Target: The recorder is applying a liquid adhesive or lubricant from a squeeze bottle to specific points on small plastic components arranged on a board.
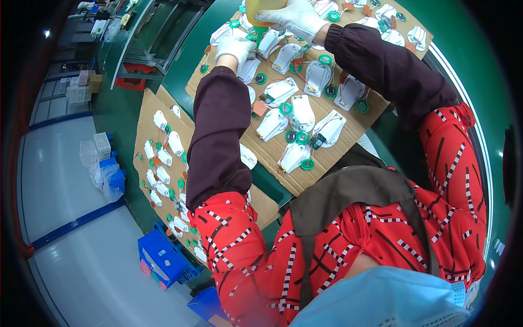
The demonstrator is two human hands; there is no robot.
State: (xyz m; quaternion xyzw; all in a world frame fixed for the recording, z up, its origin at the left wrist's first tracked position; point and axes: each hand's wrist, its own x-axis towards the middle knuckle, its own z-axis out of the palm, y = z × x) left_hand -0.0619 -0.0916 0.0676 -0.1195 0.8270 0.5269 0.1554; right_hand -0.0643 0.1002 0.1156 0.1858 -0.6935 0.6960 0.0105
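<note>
While the R hand (293, 19) is gripping a yellow container (258, 11) at the top edge of view, the container's green spout (260, 32) is pointing down-view, just R of the L hand (235, 49). The container's upper end is running out of frame, so its full long axis isn't showing. The L hand, gloved in white like the R, is curling its fingers over the far L part of the work; can't tell if that grip is closing on anything, b/c the glove is hiding its fingertips.

Just below the L glove, a white housing (249, 71) is lying w/ its long axis slanting approx. lower L to upper R. It's sitting nearer the L hand than the R; from the R grip it's lying down-view & to the L, w/ the spout btwn.

Farther out, more white housings w/ green discs & thin wires are covering the cardboard sheet (297, 182), which is resting on the green surface (177, 76). Beyond the L sleeve (220, 131), a second cardboard piece (144, 120) is carrying similar parts, & a blue bin (158, 256) is standing past it.
</note>
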